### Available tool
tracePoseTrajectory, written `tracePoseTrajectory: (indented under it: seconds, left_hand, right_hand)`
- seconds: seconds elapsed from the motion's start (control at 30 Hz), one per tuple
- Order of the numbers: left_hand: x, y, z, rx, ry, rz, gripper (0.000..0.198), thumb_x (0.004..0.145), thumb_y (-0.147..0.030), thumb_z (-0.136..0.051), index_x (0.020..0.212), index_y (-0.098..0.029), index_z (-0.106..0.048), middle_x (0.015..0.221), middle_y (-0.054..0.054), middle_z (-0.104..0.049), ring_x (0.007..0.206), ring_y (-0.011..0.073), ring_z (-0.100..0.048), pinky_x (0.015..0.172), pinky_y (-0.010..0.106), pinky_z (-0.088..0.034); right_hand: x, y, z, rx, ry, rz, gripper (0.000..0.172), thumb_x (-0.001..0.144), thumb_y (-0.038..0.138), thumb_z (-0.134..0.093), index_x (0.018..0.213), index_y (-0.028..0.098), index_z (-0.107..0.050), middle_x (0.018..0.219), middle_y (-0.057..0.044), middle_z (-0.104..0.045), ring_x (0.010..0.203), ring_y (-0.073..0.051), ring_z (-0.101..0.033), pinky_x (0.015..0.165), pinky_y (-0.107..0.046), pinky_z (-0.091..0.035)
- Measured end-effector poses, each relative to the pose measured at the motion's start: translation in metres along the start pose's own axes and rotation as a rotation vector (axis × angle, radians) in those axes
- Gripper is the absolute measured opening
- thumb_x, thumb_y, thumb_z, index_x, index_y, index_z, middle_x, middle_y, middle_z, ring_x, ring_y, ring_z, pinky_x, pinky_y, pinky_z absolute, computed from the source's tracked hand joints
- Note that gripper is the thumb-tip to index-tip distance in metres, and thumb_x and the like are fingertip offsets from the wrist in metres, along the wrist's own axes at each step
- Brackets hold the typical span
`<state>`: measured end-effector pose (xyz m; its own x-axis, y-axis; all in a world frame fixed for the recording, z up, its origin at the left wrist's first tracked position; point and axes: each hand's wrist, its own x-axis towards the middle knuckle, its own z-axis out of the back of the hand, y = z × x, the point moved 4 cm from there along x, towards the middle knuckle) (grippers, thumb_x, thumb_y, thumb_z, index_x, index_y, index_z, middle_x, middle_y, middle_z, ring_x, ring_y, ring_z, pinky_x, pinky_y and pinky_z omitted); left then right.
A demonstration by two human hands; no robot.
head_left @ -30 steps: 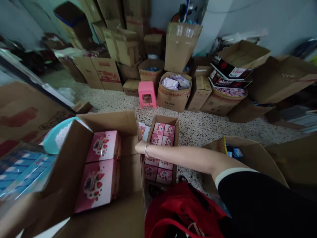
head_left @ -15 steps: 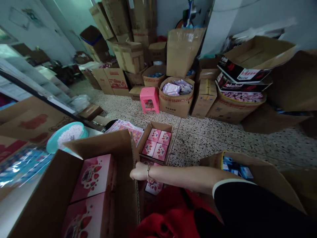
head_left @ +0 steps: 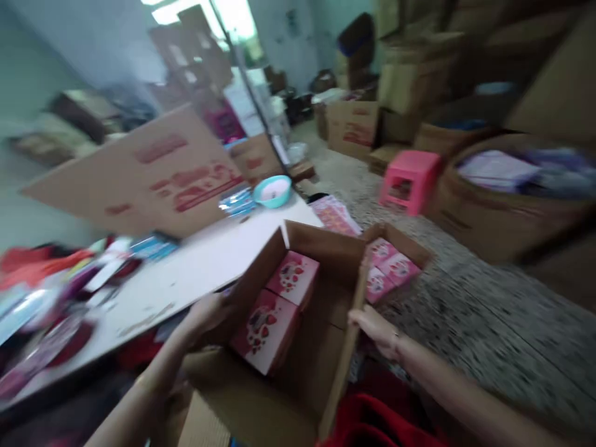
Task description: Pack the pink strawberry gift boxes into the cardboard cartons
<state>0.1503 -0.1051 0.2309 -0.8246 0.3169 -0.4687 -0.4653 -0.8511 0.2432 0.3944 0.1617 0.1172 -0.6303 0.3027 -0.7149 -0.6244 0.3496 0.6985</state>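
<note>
An open cardboard carton (head_left: 321,366) stands in front of me, with pink strawberry-print boxes (head_left: 265,326) along its left side and bare bottom on its right. My right hand (head_left: 375,328) grips the top edge of the carton's right wall, thumb and fingers closed on it. At the left wall is my left hand (head_left: 210,312), blurred, closed against the carton with its fingertips partly hidden. Just beyond the right wall, a smaller carton (head_left: 421,251) on the floor holds more of the same pink boxes.
A white table (head_left: 200,261) runs along the left, bearing a turquoise bowl (head_left: 272,192) of white bits, blue packets (head_left: 236,202) and colourful items. A pink stool (head_left: 412,180) stands on the speckled floor near a big carton of purple-white packets (head_left: 498,171). Printed sheets (head_left: 336,214) lie behind the carton.
My view has swung left, bringing the table into sight. My left hand has come into view at the carton's left side. My right hand stays on the right wall.
</note>
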Motion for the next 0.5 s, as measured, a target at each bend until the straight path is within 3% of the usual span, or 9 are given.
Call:
tracePoseTrajectory:
  seconds: [0.1, 0.23, 0.37, 0.5]
  left_hand:
    - [-0.006, 0.019, -0.026, 0.003, -0.011, -0.044, 0.031, 0.086, -0.035, -0.053, 0.098, -0.014, -0.073, 0.100, 0.015, -0.072, 0.091, 0.0279, -0.067, 0.075, 0.030, -0.045]
    - [-0.019, 0.067, -0.064, -0.081, 0.006, 0.059, 0.033, 0.083, -0.040, -0.057, 0.099, -0.015, -0.073, 0.104, 0.016, -0.071, 0.099, 0.0304, -0.065, 0.080, 0.032, -0.047]
    - [-0.046, 0.119, -0.099, -0.137, 0.051, 0.129, 0.037, 0.086, -0.038, -0.051, 0.097, -0.011, -0.073, 0.099, 0.021, -0.071, 0.093, 0.0322, -0.067, 0.076, 0.034, -0.048]
    - [-0.071, 0.169, -0.130, -0.236, 0.081, 0.156, 0.038, 0.086, -0.041, -0.048, 0.093, -0.014, -0.074, 0.096, 0.016, -0.073, 0.089, 0.0295, -0.068, 0.072, 0.031, -0.046]
  right_hand:
    - [-0.002, -0.008, -0.018, -0.148, 0.037, 0.012, 0.017, 0.073, 0.033, -0.056, 0.060, 0.024, -0.050, 0.062, -0.004, -0.054, 0.064, -0.020, -0.060, 0.052, -0.029, -0.045]
    - [-0.005, 0.001, -0.060, -0.340, 0.144, 0.045, 0.018, 0.082, 0.046, -0.065, 0.082, 0.028, -0.062, 0.078, -0.003, -0.063, 0.078, -0.018, -0.063, 0.063, -0.030, -0.048]
    - [-0.008, -0.004, -0.107, -0.346, 0.162, 0.019, 0.013, 0.079, 0.033, -0.059, 0.068, 0.025, -0.059, 0.074, -0.005, -0.065, 0.073, -0.019, -0.064, 0.061, -0.029, -0.047]
    - [-0.004, -0.005, -0.152, -0.322, 0.140, -0.002, 0.006, 0.067, 0.022, -0.048, 0.061, 0.021, -0.048, 0.059, -0.003, -0.055, 0.057, -0.018, -0.057, 0.053, -0.028, -0.045]
